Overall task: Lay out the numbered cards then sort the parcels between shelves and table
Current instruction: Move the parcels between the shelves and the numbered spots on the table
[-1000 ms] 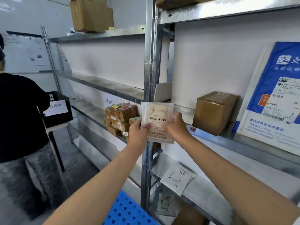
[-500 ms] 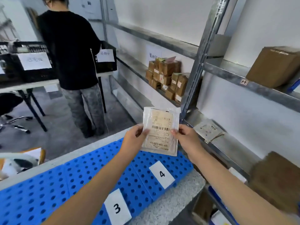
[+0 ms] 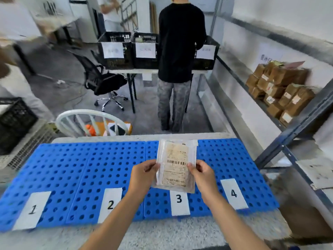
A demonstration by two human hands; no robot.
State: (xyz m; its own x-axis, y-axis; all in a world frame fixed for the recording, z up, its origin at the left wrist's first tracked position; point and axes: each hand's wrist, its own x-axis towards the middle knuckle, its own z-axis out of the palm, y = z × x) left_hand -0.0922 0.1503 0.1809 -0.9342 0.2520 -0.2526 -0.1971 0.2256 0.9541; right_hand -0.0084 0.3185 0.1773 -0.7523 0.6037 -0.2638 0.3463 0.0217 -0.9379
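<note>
Flat parcel pinched in both my hands over the table, above card 3.

The grey table point(image 3: 162, 235) carries a blue perforated mat point(image 3: 72, 168) that runs nearly from its left edge to its right edge. The metal shelving point(image 3: 295, 123) stands off the table's right edge, with a stack of brown boxes point(image 3: 281, 91) on one level. I hold the parcel point(image 3: 176, 159), a clear flat bag with a barcode label facing me, upright above the mat, right of the middle and towards the near edge. My left hand point(image 3: 144, 175) grips its left side and my right hand point(image 3: 203, 175) its right side, thumbs on the front. Along the mat's near edge lie card 1 point(image 3: 32, 210), card 2 point(image 3: 110, 204), card 3 point(image 3: 179, 201) and card 4 point(image 3: 233, 193), left to right, well apart. The parcel's lower edge hides the far end of card 3.
</note>
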